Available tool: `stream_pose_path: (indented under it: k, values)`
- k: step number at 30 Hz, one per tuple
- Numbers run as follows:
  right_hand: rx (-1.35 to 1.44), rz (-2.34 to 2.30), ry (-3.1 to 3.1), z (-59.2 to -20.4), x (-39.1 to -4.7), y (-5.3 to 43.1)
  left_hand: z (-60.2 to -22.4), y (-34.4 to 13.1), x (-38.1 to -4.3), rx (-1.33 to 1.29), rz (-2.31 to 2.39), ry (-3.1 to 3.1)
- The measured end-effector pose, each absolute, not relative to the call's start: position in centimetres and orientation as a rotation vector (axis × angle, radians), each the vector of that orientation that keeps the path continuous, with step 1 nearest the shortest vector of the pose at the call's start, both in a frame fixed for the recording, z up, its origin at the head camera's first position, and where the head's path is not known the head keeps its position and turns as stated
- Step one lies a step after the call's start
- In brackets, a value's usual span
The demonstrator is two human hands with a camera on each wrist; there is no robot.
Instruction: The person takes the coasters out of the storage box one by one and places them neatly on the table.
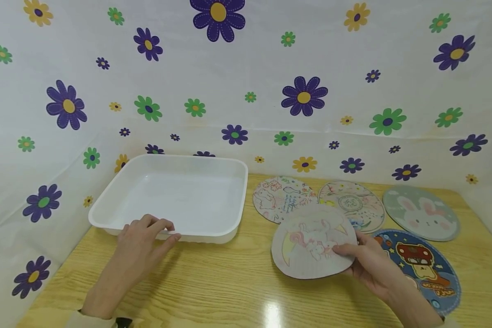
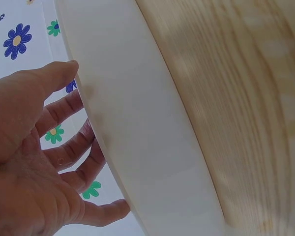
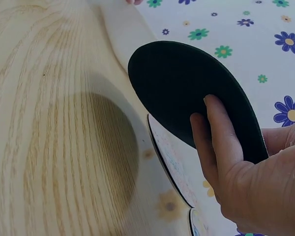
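Observation:
My right hand [image 1: 373, 262] grips the right edge of a round mat [image 1: 311, 241], thumb on the pale printed face. The mat's plain black underside [image 3: 187, 88] shows in the right wrist view, two fingers lying along it, raised above the table. At the left, a white tray [image 1: 219, 237] stands on the table. My left hand [image 1: 141, 241] holds its near rim, fingers bent over it and thumb tip at the edge; the left wrist view shows the fingertips against the rim [image 2: 96, 128].
Behind and right of the held mat lie a floral bunny mat [image 1: 266, 200], a floral mat with a central circle [image 1: 369, 205], a green rabbit mat [image 1: 422, 214] and a blue bear mat [image 1: 443, 259]. A flower-printed sheet [image 1: 246, 59] walls the wooden table [image 1: 213, 282] behind.

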State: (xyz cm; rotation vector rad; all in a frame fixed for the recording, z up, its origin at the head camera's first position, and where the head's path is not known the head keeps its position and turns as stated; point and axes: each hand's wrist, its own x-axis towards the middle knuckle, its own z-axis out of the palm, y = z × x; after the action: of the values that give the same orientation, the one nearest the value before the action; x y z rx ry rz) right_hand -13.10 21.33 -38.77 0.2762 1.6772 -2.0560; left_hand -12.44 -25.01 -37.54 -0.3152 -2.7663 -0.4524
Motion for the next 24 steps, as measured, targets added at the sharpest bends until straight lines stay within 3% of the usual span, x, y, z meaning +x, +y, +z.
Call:
stream_pose_path:
  k: [24]
  values:
    - [0.324,-2.044,1.662,-39.9,-12.2,22.3,-37.7,-25.1,-12.5,-0.33,-0.421,-2.752]
